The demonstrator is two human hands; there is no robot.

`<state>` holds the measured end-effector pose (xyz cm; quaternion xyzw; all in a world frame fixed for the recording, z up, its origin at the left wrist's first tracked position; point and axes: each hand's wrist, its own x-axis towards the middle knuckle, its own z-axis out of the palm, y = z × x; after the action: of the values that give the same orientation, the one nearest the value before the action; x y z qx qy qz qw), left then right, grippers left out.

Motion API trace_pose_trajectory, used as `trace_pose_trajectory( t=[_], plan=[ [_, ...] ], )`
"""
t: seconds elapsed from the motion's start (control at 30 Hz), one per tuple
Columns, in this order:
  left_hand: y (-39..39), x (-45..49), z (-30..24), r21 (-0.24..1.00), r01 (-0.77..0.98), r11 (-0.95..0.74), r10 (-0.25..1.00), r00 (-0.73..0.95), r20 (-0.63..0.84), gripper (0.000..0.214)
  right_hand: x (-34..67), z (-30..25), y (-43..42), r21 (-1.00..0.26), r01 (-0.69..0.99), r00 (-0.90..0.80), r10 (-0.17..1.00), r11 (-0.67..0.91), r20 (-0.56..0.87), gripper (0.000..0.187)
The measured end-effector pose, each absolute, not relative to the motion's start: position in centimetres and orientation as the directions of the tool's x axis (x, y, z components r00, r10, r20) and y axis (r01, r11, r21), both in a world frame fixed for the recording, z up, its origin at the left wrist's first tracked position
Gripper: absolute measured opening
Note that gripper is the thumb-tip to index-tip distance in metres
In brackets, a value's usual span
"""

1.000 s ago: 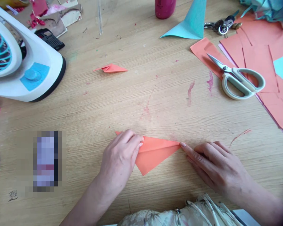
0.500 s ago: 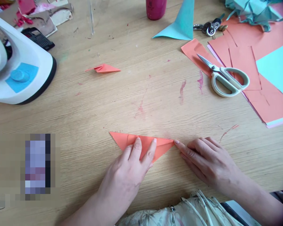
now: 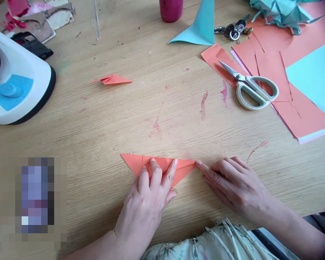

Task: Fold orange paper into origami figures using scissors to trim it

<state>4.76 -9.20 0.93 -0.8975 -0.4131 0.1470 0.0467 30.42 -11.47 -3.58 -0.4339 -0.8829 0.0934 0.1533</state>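
Paper: the orange paper (image 3: 164, 163) lay folded on the table (image 3: 119, 122) close in front of me, long edge away, sharp tip pointing right.
Left hand: my left hand (image 3: 146, 202) rested across the paper, fingers spread wide, their tips near the long edge, thumb out beside the lower side.
Right hand: my right hand (image 3: 238, 187) had its index fingertip on the sharp tip, the other fingers curled; I could not tell how tightly.
Change at the paper: a second earlier my left fingers were bunched, pinching the upper edge, and the lower corner showed; now that corner was under my hand and the left corner lay bare. My right fingertip had stayed at the tip.
Change in view: everything had slid left, the white base (image 3: 40, 83) was cut further, and more of the blue sheet (image 3: 314, 76) showed.
Cup print: the magenta cup (image 3: 171, 11) bore a dark mark, too faint to read.
Blurred patch: the patch (image 3: 34, 195) at lower left was masked in blocks, unreadable.
Scissors: the scissors (image 3: 251, 86) lay partly on the orange stack (image 3: 273, 72), near the keys (image 3: 234, 32).
Small fold: a small orange fold (image 3: 115, 79) sat beyond my hands.
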Motion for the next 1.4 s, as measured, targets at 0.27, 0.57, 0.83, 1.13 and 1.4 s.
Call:
trace_pose_trajectory(
  t=[0.27, 0.57, 0.83, 1.13, 1.4],
  plan=[
    [-9.7, 4.9, 0.4, -0.283, 0.721, -0.632, 0.774, 0.606, -0.185, 0.076, 30.3, -3.3, -11.4, -0.299, 0.739, -0.581, 0.796, 0.603, 0.169, 0.046],
    [-9.5, 5.7, 1.1, -0.184, 0.758, -0.626, 0.78, 0.608, -0.148, 0.049, 30.3, -3.4, -11.4, -0.313, 0.741, -0.573, 0.802, 0.595, 0.167, 0.045],
    [-10.1, 5.6, -0.1, -0.135, 0.751, -0.647, 0.762, 0.631, -0.142, 0.065, 30.4, -3.6, -11.5, -0.304, 0.731, -0.589, 0.79, 0.61, 0.17, 0.045],
    [-10.4, 4.8, -1.2, -0.105, 0.755, -0.647, 0.761, 0.633, -0.142, 0.082, 30.6, -3.8, -11.5, -0.331, 0.734, -0.574, 0.802, 0.593, 0.165, 0.051],
    [-10.0, 4.3, -1.2, -0.069, 0.745, -0.664, 0.744, 0.647, -0.166, 0.09, 30.6, -3.9, -11.7, -0.324, 0.734, -0.583, 0.798, 0.597, 0.151, 0.051]
  ],
)
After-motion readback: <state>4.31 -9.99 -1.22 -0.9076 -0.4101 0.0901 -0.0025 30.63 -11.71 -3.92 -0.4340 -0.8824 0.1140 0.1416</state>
